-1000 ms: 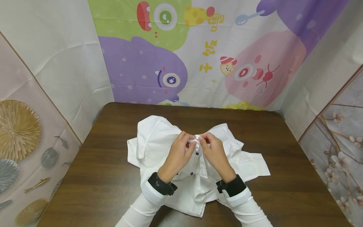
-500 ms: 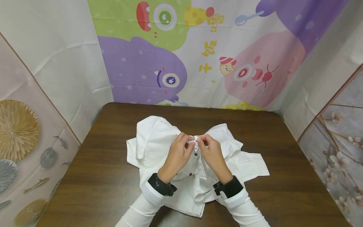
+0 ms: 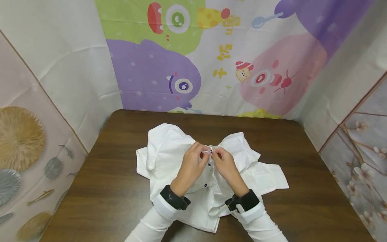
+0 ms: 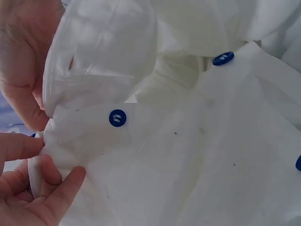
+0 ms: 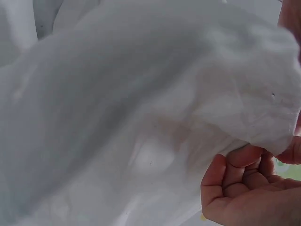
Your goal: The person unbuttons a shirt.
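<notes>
— So, what are the two hands on?

— Both pinch the front edge of a crumpled white cotton shirt with small dark blue buttons [image 3: 169,151]. The left hand [image 3: 191,165] has its fingers [image 4: 28,146] curled tight on the fabric fold, and a round blue button [image 4: 117,117] sits just beside those fingertips. The right hand [image 3: 226,165] has its fingers [image 5: 235,174] closed under the cloth edge, meeting the left hand's fingertips at the placket.

— And around them?

— Another blue button [image 4: 223,58] lies further along the strip, away from the left fingers. The shirt spreads on a dark brown wooden counter [image 3: 99,174] beneath both wrists. Beyond the fingers, past the far counter edge, hangs a bright cartoon monster cloth backdrop [image 3: 211,57].
</notes>
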Demonstrator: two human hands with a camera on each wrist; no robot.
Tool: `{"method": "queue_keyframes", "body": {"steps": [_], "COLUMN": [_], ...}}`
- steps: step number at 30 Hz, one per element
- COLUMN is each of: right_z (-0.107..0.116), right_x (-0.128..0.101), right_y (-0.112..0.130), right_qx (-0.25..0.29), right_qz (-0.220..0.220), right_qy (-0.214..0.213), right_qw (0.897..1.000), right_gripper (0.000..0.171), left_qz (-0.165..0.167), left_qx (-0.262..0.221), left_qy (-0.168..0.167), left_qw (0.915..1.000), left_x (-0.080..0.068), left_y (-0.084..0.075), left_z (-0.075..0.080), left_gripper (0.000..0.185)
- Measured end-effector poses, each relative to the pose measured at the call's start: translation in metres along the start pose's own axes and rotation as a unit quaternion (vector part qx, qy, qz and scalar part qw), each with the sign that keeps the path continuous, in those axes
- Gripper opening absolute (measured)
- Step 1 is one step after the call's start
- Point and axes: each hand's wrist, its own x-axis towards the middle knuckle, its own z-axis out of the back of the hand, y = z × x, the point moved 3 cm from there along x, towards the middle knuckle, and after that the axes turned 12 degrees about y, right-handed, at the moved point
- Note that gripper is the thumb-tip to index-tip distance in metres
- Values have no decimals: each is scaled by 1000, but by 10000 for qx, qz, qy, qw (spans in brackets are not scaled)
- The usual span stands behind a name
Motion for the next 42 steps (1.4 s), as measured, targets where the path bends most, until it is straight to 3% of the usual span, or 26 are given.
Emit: {"method": "queue_keyframes", "body": {"steps": [7,15,23,28,34,42], "right_z": [0,5,14,17,14,-4], "right_x": [0,-2,-9,-16,-26,-32], "right_y": [-4,-4,-9,-17,-26,-37], "right_qx": [185,246,-49,-470,-1140,-2585], "right_qz": [126,55,101,191,621,835], "right_qy": [45,103,215,551,1267,1728], "right_qw": [9997,9996,9997,9972,9834,9467], "right_gripper": [17,16,14,9,4,8], "left_qz": [270,127,45,8,12,-285], "left_qx": [-138,-142,-287,-320,-500,-854], "left_qy": [116,148,226,331,382,155], "left_qw": [9995,9997,9993,9989,9980,9958], "left_x": [-1,-3,-16,-30,-45,-59], "left_y": [2,5,14,22,30,35], "left_z": [0,2,4,7,7,4], "left_gripper": [7,6,5,7,10,15]}}
